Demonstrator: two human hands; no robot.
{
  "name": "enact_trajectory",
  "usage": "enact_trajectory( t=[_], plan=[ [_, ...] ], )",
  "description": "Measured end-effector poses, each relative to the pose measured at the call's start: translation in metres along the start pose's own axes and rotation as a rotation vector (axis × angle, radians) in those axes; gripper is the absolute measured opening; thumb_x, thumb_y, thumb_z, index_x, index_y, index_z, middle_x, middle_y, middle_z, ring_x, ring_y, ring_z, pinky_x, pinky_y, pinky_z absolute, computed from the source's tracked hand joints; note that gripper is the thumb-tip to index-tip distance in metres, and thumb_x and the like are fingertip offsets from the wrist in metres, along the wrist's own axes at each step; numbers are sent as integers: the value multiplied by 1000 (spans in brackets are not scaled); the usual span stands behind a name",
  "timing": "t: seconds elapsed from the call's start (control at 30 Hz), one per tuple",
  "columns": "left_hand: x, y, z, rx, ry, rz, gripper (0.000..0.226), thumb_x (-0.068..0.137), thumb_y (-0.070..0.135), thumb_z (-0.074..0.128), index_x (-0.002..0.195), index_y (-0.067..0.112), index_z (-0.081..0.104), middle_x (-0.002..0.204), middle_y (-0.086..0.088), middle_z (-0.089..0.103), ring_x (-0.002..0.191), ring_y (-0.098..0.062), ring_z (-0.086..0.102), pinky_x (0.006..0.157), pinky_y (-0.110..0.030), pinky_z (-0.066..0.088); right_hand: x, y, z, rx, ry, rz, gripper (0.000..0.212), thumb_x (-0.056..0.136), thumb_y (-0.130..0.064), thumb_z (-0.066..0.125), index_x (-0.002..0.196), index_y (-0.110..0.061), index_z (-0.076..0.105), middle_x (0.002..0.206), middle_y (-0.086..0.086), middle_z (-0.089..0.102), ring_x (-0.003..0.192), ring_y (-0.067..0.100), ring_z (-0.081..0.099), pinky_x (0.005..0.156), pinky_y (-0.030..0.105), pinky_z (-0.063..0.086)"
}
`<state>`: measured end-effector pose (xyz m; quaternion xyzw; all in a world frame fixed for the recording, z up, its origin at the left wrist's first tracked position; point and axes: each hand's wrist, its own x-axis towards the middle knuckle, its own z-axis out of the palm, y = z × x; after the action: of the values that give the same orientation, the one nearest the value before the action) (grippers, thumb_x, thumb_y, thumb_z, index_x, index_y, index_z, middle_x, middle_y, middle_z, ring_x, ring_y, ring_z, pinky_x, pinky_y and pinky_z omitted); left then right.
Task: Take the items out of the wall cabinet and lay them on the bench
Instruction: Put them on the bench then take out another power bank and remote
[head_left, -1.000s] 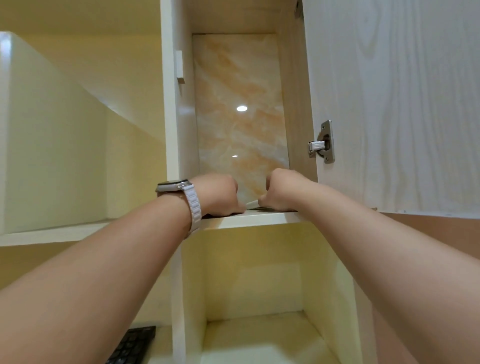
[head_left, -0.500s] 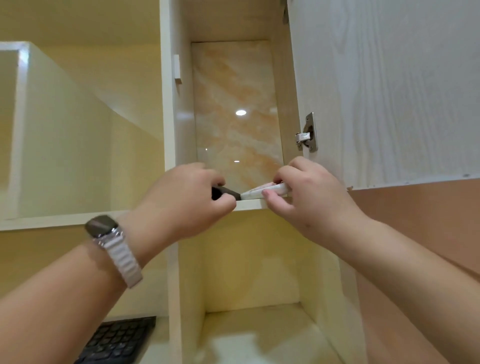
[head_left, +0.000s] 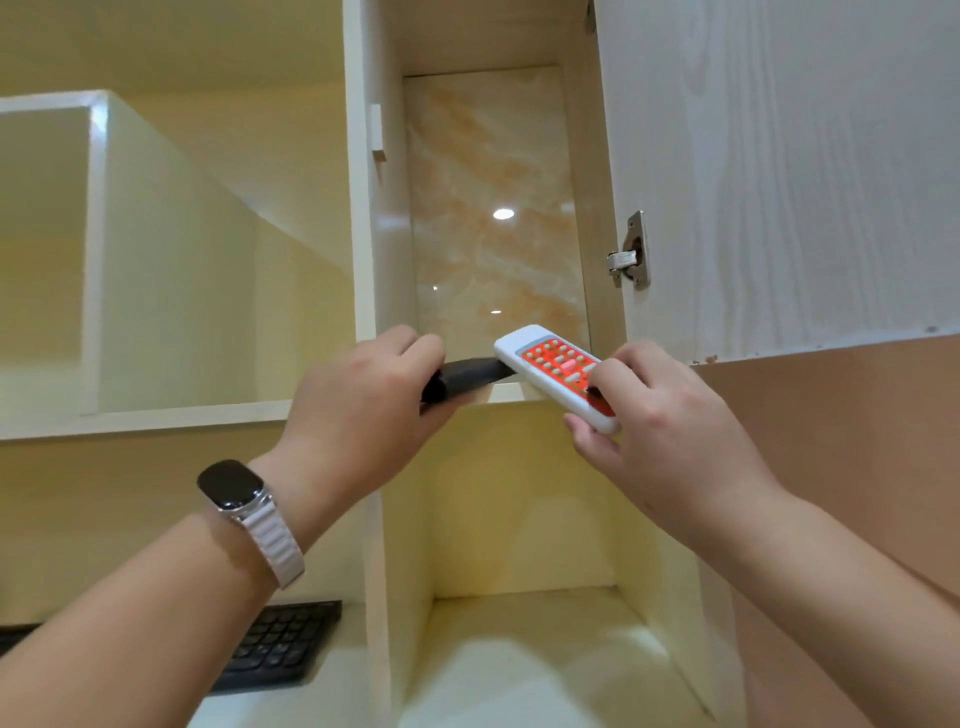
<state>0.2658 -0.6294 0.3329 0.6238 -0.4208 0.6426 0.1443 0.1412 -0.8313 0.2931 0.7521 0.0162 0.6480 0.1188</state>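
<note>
Trainee: Progress first, from the head view. How far along is it?

Supervisor: Partway, I'd judge. Two items are in hand at the front edge of the cabinet shelf, mid-frame, beside the open door. Neither lies on the surface at the bottom of the frame, so carrying down and laying out are left.

Trainee: Anything more up on that shelf?

Supervisor: I cannot tell. The camera looks up from below, so the shelf's top is hidden.

Trainee: Where does each item sit against the fingers?

Supervisor: The left hand, just left of centre, has its fingers curled over the near end of a black remote, clamped on it. The far end points right, toward the shelf edge. Whether it touches the shelf is unclear.

Trainee: And the other?

Supervisor: The right hand, right of centre, grips a white remote with a red keypad. Its fingers press on the keypad's lower half and the thumb is underneath. The upper end sticks out up-left, tilted, crossing in front of the black one's tip.

Trainee: Below?

Supervisor: A keyboard lies at lower left.
</note>
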Motion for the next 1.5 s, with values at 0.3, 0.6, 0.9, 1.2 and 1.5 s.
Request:
enact_trajectory(
  t=[0.3, 0.6, 0.9, 1.2, 1.5],
  plan=[
    [-24, -2, -28, -8, 123, -43, 20, 89, 32, 63, 80, 14, 63, 63, 1, 55, 53, -23, 50, 39, -34, 40, -6, -7, -12, -42, -32, 116, 23, 69, -11, 69, 88, -4, 58, 77, 9, 49, 50, 26, 34, 43, 26, 29],
    [-74, 17, -42, -126, 184, -158, 21, 86, 31, 63, 83, 11, 64, 70, 0, 60, 52, -18, 54, 43, -36, 47, -32, -11, -17, 12, 21, 185, 17, 77, -17, 73, 92, -14, 65, 75, 2, 58, 51, 31, 52, 39, 26, 38],
    [-122, 72, -42, -295, 280, -369, 23, 83, 28, 71, 96, 20, 53, 71, 5, 58, 58, -11, 53, 53, -25, 44, -90, -23, -27, 277, -77, 567, 8, 85, -28, 64, 83, -20, 61, 73, -2, 59, 66, 22, 54, 56, 35, 43],
    [-182, 140, -22, -745, 6, -976, 23, 82, 30, 74, 82, 32, 51, 76, 11, 59, 77, 9, 55, 59, -3, 37, -169, -41, -30, 1070, -154, 1352, 11, 90, -18, 66, 94, -8, 64, 89, 8, 72, 77, 20, 72, 67, 35, 59],
    [-250, 146, -14, -1325, -346, -1308, 18, 84, 23, 72, 91, 12, 60, 66, 5, 66, 49, 4, 55, 44, -8, 40, -223, -98, -38, 1068, 91, 1619, 5, 92, -13, 62, 96, -11, 60, 75, -5, 72, 63, 6, 64, 63, 27, 49]
  ],
)
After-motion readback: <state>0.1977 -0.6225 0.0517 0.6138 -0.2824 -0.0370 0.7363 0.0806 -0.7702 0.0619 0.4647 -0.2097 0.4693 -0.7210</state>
